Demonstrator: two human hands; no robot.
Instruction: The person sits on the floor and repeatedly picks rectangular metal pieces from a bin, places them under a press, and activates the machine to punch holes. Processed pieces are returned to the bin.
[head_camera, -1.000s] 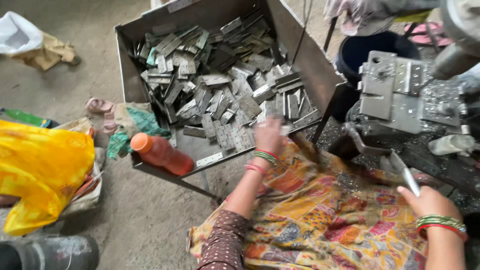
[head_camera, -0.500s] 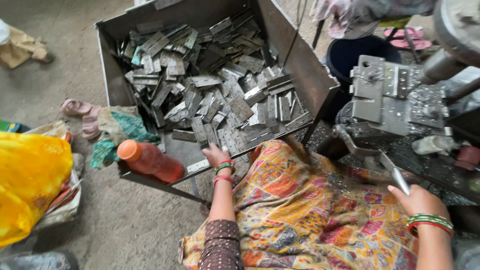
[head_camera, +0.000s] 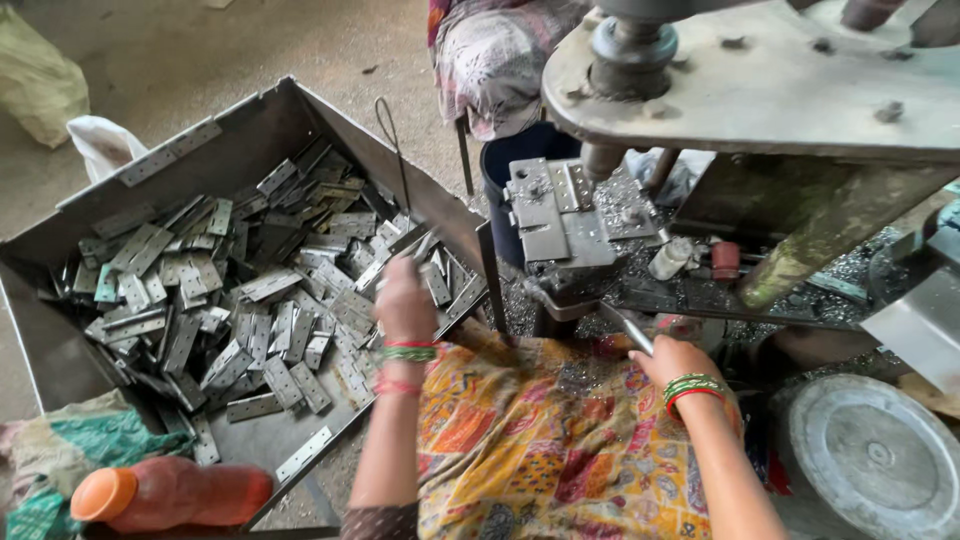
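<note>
Carefully, your left hand (head_camera: 404, 300) pinches a stiff, thin, sharp-edged metal hinge plate (head_camera: 395, 268) by its edges, while your right hand (head_camera: 676, 362) clasps a metal rod (head_camera: 627, 327).

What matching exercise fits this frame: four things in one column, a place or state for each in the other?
Things:
1. left hand
2. right hand
3. orange plastic bottle
4. round grey metal lid

Places or states:
A. lying at the lower left
B. over the grey metal hinge plates in the tray
C. at the lower right
D. gripping a thin metal tool

Pairs: 1-B, 2-D, 3-A, 4-C
</note>
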